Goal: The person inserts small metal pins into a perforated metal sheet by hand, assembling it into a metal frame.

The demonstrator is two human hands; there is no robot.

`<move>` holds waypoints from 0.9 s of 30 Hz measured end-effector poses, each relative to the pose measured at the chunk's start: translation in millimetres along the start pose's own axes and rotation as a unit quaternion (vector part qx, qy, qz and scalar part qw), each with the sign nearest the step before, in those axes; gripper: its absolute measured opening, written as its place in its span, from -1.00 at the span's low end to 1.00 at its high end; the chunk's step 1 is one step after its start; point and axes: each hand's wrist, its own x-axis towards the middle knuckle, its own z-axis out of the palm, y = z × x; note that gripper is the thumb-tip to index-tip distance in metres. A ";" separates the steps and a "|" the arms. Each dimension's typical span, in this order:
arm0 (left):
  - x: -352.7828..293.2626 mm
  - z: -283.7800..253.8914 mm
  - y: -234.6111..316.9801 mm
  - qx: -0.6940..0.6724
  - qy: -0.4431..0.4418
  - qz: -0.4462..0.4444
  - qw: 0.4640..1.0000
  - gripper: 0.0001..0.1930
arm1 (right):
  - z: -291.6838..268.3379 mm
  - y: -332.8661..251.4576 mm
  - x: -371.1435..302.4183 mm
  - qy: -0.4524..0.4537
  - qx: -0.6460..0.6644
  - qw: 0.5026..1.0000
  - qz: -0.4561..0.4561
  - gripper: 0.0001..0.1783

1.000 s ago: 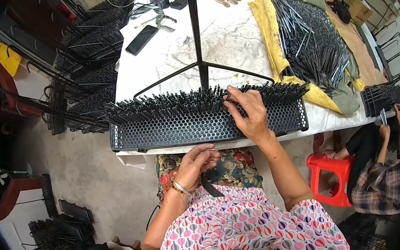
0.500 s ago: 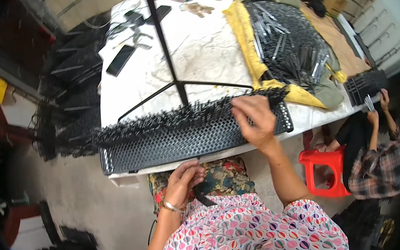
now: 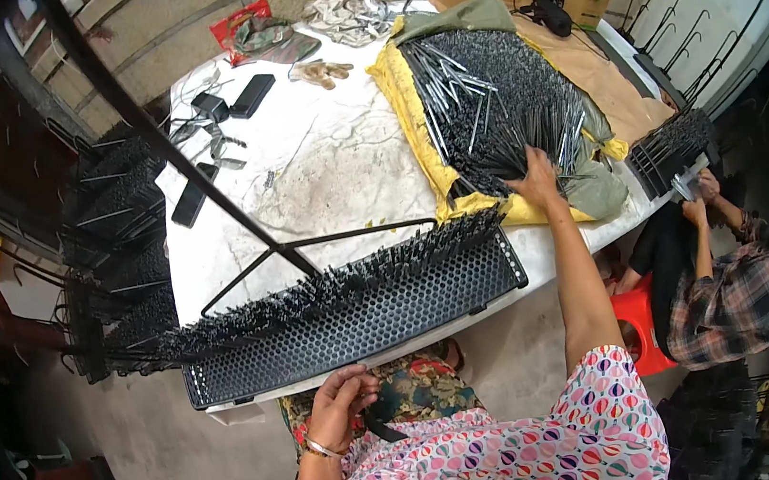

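My right hand (image 3: pixel 536 181) reaches into a heap of thin black rods (image 3: pixel 545 139) on the table. Its fingers are bent round some rods, their tips partly hidden. My left hand (image 3: pixel 339 404), a bracelet at its wrist, hovers by the table's front edge with fingers curled together; what they hold, if anything, is hidden. Just beyond it lies a long black perforated tray (image 3: pixel 355 315). A dense row of short black rods (image 3: pixel 314 292) stands up along the tray's far side. Behind it rises a black metal stand (image 3: pixel 285 249) with spread legs.
Yellow and green sacking (image 3: pixel 408 122) surrounds the heap. A phone (image 3: pixel 195 194), a glove (image 3: pixel 321 73) and crumpled cloths lie on the white table cover (image 3: pixel 318 171). At right, a person (image 3: pixel 738 302) sits by a red stool (image 3: pixel 640 328), handling rods. Black stacks (image 3: pixel 115 235) stand at left.
My right hand has moved from the row of standing rods over to the heap at right. My left hand stays near the front edge, still curled. The view has turned rightward.
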 end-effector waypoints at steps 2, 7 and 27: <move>0.3 1.5 0.3 0.008 0.022 -0.011 1.000 -0.78 | 7.8 -1.5 -0.4 0.043 -0.018 0.999 -0.021 -0.09; 6.5 3.0 1.5 0.001 0.029 -0.022 0.999 -0.80 | 1.3 -18.3 0.3 0.129 -0.075 0.982 -0.119 -0.23; 12.7 5.6 0.2 -0.018 0.034 -0.030 0.999 -0.82 | 31.8 20.3 29.2 0.197 0.117 0.970 -0.084 -0.66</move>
